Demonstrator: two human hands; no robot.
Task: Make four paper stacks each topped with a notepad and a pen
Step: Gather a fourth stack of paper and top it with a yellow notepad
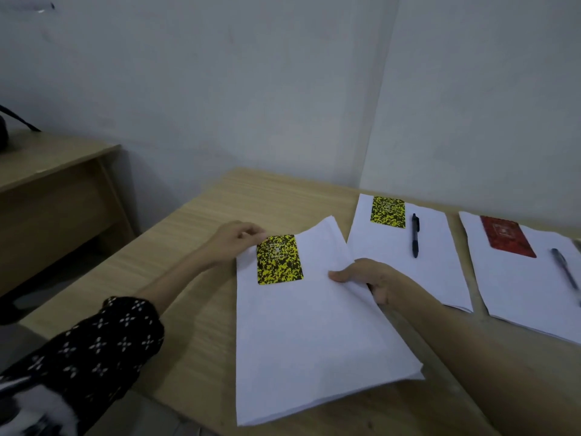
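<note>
Three white paper stacks lie on the wooden table. The nearest stack [308,335] carries a yellow-and-black notepad [279,259] at its top left and no pen. My left hand [234,240] pinches that stack's far left corner beside the notepad. My right hand [367,276] grips its right edge, thumb on top. The middle stack [434,272] holds a second yellow-and-black notepad [387,212] and a black pen [415,235]. The right stack [528,297] holds a red notepad [506,236] and a dark pen [565,272].
The wooden table [201,309] sits in a corner of grey-white walls. A lower wooden desk [53,171] stands to the left with a dark object at its far left edge. My patterned black sleeve covers the left forearm.
</note>
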